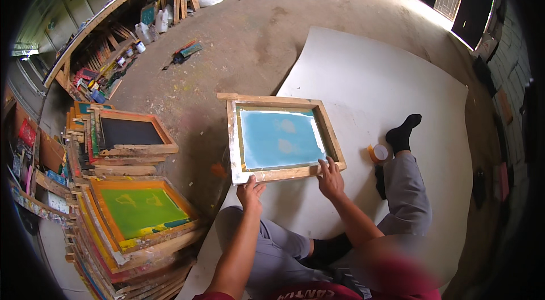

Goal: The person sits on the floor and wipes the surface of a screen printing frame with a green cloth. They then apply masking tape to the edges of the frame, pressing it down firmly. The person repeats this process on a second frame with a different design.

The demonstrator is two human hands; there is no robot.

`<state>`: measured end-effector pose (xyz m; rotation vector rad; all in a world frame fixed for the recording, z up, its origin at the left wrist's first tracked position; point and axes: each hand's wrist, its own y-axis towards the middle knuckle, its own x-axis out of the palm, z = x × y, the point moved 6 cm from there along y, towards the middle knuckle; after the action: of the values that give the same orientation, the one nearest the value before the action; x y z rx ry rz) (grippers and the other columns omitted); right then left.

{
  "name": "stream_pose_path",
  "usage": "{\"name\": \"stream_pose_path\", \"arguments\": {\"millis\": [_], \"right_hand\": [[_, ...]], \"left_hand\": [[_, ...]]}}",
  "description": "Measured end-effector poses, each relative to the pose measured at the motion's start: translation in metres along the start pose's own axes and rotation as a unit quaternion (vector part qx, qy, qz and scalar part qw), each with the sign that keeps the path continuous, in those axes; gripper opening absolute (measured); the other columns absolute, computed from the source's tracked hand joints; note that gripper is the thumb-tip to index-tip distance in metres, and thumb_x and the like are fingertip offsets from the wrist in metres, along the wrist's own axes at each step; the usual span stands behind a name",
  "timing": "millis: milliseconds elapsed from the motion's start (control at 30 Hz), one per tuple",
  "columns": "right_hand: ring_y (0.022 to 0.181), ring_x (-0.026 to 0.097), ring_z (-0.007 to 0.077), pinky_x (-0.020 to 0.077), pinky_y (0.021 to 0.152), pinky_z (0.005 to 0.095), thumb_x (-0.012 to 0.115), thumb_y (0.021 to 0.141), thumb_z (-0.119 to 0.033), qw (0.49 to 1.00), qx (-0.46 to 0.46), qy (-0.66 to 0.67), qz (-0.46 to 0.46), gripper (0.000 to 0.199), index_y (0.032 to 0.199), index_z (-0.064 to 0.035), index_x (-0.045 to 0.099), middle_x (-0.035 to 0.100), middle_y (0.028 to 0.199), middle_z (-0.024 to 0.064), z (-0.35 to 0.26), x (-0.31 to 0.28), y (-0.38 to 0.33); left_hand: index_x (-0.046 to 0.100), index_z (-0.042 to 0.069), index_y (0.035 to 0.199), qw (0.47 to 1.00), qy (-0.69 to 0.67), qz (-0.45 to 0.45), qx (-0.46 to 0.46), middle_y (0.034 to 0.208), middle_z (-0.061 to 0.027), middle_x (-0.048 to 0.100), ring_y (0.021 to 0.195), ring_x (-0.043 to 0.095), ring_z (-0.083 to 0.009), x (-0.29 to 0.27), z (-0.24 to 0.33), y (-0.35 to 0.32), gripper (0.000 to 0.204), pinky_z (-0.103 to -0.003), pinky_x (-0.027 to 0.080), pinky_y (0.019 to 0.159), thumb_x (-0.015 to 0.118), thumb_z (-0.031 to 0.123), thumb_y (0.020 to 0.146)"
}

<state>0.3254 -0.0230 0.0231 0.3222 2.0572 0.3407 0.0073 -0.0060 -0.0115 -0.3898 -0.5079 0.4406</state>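
A wooden screen printing frame (284, 174) with blue mesh (278, 155) is held up in front of me, tilted a little. Two pale shapes show on the mesh, and white edging runs along its sides. My left hand (250, 193) grips the near left corner, thumb on top of the wood and fingers underneath. Near the right end of the same bar, my right hand (331, 179) has its fingers over the wood. A roll of tape (378, 153) lies on the white sheet (437, 90), right of the frame and beside my foot.
Stacked screen frames stand at my left, topped by one with green mesh (142, 212) and one with black mesh (131, 132). Paint-stained tools (186, 52) lie on the concrete floor (238, 33). A wooden rack (113, 13) with frames and jugs lines the far left. My outstretched leg (406, 186) lies right.
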Motion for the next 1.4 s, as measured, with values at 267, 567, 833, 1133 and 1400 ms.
{"name": "stream_pose_path", "arguments": {"millis": [267,567,833,1133,1400], "right_hand": [[0.116,0.062,0.0380,0.0596,0.087,0.0525,0.085,0.089,-0.040,0.598,0.525,0.606,-0.021,0.118,0.163,-0.0067,-0.001,0.045,0.144,0.0304,-0.068,0.074,-0.070],[0.126,0.057,0.0351,0.0565,0.099,0.0448,0.083,0.078,-0.008,0.731,0.483,0.469,0.108,0.102,0.155,-0.0038,0.016,0.048,0.141,0.0237,0.010,0.085,-0.044],[0.127,0.060,0.0339,0.0548,0.101,0.0421,0.078,0.082,-0.012,0.812,0.399,0.426,0.017,0.091,0.155,-0.0044,0.025,0.054,0.138,0.0229,0.103,0.032,-0.042],[0.112,0.070,0.0378,0.0611,0.091,0.0449,0.082,0.070,-0.012,0.894,0.415,0.163,-0.054,0.075,0.140,-0.0009,0.056,0.060,0.132,0.0252,0.141,0.006,-0.031],[0.119,0.062,0.0443,0.0511,0.105,0.0475,0.080,0.073,-0.024,0.890,0.431,0.116,-0.091,0.073,0.138,-0.0024,0.055,0.059,0.126,0.0255,0.140,-0.004,-0.033]], "left_hand": [[0.050,0.013,0.145,0.991,-0.121,0.000,-0.060,0.130,-0.0096,0.067,0.110,0.073,-0.0357,-0.010,-0.094,-0.058,0.058,-0.047,0.058,0.090,0.079,0.022,0.096],[0.061,0.007,0.139,0.978,0.083,-0.133,-0.134,0.121,-0.0061,0.073,0.100,0.073,-0.0192,0.029,-0.115,-0.116,0.045,-0.031,0.056,0.083,0.074,0.026,0.100],[0.069,0.001,0.129,0.811,0.349,-0.425,-0.198,0.112,-0.0060,0.076,0.099,0.069,-0.0115,0.049,-0.097,-0.138,0.039,-0.028,0.055,0.084,0.077,0.026,0.100],[0.059,0.002,0.142,0.639,0.690,-0.091,0.328,0.150,-0.0244,0.055,0.138,0.053,-0.0417,0.071,-0.008,0.072,0.067,-0.052,0.039,0.118,0.082,0.036,0.088],[0.053,0.005,0.146,0.614,0.754,-0.147,0.184,0.139,-0.0226,0.061,0.129,0.060,-0.0409,0.123,-0.021,0.112,0.061,-0.051,0.051,0.107,0.077,0.019,0.092]]}}
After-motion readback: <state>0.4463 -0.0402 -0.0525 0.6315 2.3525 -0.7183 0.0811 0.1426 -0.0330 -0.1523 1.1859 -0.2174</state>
